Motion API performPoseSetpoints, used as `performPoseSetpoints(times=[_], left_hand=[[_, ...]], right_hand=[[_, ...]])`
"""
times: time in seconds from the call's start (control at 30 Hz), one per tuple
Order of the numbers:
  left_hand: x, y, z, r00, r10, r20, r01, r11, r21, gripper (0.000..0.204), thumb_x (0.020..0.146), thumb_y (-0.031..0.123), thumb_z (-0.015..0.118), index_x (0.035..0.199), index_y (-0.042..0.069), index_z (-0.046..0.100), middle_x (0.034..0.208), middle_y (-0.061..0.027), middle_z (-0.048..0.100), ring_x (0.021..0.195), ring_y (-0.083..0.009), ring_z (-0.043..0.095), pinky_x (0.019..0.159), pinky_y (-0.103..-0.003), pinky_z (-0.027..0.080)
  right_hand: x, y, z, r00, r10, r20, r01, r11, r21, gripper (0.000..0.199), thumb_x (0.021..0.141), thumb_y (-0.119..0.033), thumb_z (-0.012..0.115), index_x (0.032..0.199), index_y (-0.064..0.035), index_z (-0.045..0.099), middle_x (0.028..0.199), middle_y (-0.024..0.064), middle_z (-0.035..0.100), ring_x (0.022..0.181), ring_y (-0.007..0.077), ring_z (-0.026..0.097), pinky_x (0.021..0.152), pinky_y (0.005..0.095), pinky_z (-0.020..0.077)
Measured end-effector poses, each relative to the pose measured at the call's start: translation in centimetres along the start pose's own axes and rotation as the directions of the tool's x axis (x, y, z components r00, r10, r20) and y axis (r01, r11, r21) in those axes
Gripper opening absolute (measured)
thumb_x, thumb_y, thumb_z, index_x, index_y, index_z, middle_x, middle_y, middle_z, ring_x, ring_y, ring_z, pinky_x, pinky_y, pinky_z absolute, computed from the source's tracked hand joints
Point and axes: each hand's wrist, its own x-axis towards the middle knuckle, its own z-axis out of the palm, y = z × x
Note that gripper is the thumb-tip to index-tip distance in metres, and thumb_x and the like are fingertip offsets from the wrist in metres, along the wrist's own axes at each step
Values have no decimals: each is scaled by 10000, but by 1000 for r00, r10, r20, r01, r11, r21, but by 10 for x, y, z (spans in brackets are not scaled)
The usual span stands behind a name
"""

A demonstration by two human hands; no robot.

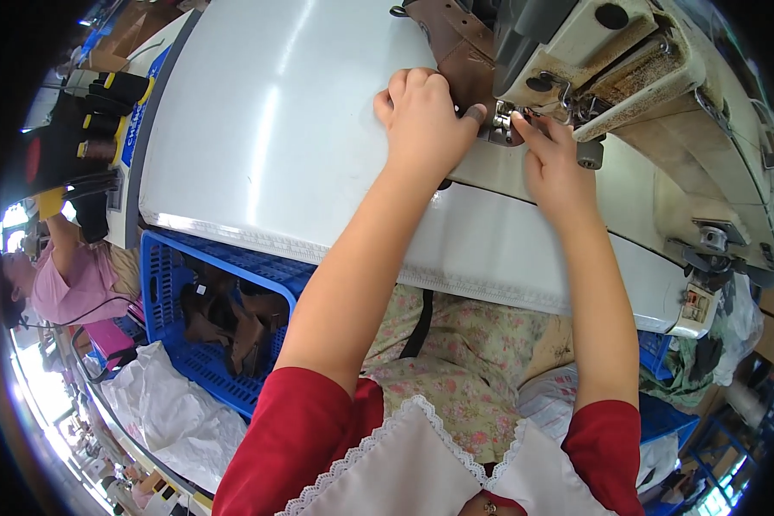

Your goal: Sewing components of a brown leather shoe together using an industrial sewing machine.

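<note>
A brown leather shoe upper (466, 60) with punched eyelet holes lies on the white sewing machine bed, partly hidden behind the machine head (576, 52). My left hand (423, 116) is curled over its near edge, fingers bent and thumb pointing toward the presser foot (503, 120). On the other side of the foot is my right hand (561, 163), its index fingertip close beside the metal. The fingers of that hand are drawn together; what they pinch is hidden.
A white table (232, 129) with a ruler strip along its front edge spreads leftward. Below it, a blue plastic basket (219, 365) holds several brown shoe pieces (245, 331). Thread spools (116, 120) stand at far left, near a person in pink (82, 279). White plastic sacking (176, 413) lies beside the basket.
</note>
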Motion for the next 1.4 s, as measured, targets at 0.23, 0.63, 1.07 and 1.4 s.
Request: performPoseSetpoints(times=[0.23, 0.63, 1.07, 1.4], left_hand=[[0, 0, 1, 1000, 0, -6, 0, 1000, -13, 371, 742, 365, 772, 784, 29, 620, 1050, -89, 598, 1200, -290, 421, 998, -468, 229], [0, -1, 0, 1000, -2, -7, 2, 1000, 6, 378, 743, 374, 767, 794, 30, 621, 1064, -93, 600, 1203, -290, 424, 1006, -466, 233], [4, 9, -9, 995, -47, 92, 49, 998, -28, 405, 746, 349, 768, 893, -11, 654, 1137, -135, 600, 1242, -314, 414, 1066, -509, 222], [5, 8, -13, 991, -71, 117, 69, 997, 16, 382, 728, 401, 779, 812, 52, 646, 1033, -78, 596, 1161, -266, 454, 997, -453, 267]], right_hand=[[1, -3, -2, 1000, 4, 0, -4, 1000, 24, 402, 773, 5, 623, 1110, -194, 716, 1016, 125, 676, 897, 337, 621, 781, 433, 510], [2, -3, 0, 1000, -15, -20, 16, 1000, 26, 397, 768, 14, 625, 1102, -181, 714, 975, 118, 674, 880, 339, 621, 766, 437, 508], [0, 6, -8, 992, -9, 123, 17, 998, -65, 402, 873, -68, 541, 1231, -220, 647, 1233, 102, 610, 1041, 296, 634, 813, 383, 537], [-71, -11, -119, 984, 155, 83, -173, 944, 280, 261, 864, -35, 610, 1114, -52, 687, 1188, 121, 645, 1112, 292, 603, 950, 358, 473]])
